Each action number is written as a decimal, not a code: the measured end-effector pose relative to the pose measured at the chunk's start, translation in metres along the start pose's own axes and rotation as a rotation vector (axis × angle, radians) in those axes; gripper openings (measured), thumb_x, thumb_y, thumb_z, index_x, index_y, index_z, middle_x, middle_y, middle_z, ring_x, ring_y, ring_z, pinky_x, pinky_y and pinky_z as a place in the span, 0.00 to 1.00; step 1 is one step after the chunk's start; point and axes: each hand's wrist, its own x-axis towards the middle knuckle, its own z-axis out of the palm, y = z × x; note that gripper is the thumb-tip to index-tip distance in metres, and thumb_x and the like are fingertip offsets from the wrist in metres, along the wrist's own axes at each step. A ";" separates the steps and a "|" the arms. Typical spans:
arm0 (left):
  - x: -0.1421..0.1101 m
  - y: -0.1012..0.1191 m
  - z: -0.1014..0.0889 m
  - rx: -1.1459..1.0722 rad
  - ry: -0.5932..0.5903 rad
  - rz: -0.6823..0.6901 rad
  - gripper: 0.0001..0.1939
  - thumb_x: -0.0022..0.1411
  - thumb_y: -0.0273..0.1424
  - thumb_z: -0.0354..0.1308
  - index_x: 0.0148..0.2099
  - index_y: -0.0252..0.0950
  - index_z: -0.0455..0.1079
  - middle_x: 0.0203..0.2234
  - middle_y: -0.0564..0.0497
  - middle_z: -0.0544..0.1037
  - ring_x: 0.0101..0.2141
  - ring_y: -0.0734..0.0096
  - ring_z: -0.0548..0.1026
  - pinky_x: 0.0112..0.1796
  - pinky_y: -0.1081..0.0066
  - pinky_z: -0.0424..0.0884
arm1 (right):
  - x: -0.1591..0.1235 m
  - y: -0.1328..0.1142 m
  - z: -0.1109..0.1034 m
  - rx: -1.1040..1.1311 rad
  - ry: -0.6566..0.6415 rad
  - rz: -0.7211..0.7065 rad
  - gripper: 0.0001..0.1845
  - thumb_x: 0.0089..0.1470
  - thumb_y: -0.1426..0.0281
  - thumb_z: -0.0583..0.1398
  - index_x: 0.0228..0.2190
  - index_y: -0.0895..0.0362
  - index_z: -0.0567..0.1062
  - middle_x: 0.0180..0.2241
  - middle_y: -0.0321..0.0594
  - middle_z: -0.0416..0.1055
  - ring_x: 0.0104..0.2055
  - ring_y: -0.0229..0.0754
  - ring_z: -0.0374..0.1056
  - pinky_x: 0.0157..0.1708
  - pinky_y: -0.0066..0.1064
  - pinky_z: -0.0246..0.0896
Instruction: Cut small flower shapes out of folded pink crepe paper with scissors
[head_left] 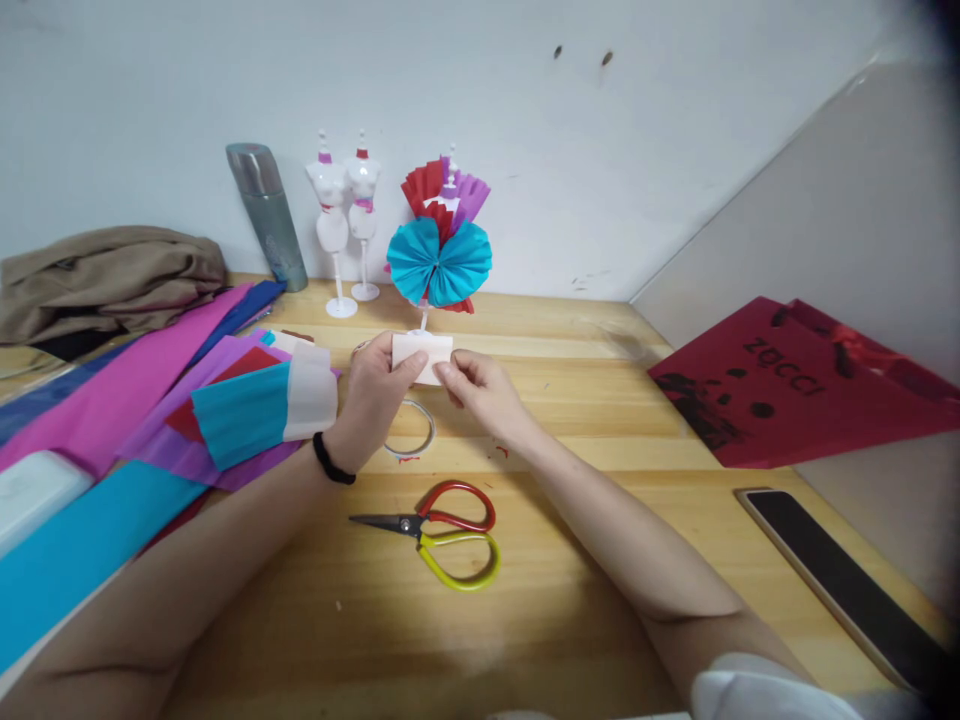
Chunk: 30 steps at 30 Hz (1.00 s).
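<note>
Between my two hands is a small piece of white paper (414, 347), held up over the wooden table. My left hand (376, 392) pinches its left side, the thumb lying across the front. At the lower right edge, my right hand (480, 388) grips the same paper between thumb and fingers. Just below the hands lies a tape roll (432, 432). Scissors (420, 525) with one red and one yellow handle rest nearer to me. Behind the paper stands a small mannequin (451, 185) dressed in pleated red, purple and blue paper (465, 262).
Two bare white mannequins (331, 200) and a grey-green flask (266, 215) stand by the wall. Coloured paper sheets (247, 405) and a brown cloth (112, 275) cover the left side. At the right are a dark red paper bag (750, 400) and a phone (832, 580).
</note>
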 end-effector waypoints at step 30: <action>0.010 0.011 -0.013 0.338 -0.203 0.045 0.08 0.49 0.33 0.63 0.23 0.34 0.72 0.16 0.54 0.72 0.20 0.76 0.67 0.22 0.75 0.59 | 0.008 -0.002 -0.005 0.228 0.214 -0.074 0.15 0.40 0.64 0.67 0.32 0.57 0.76 0.28 0.36 0.73 0.30 0.38 0.64 0.31 0.30 0.56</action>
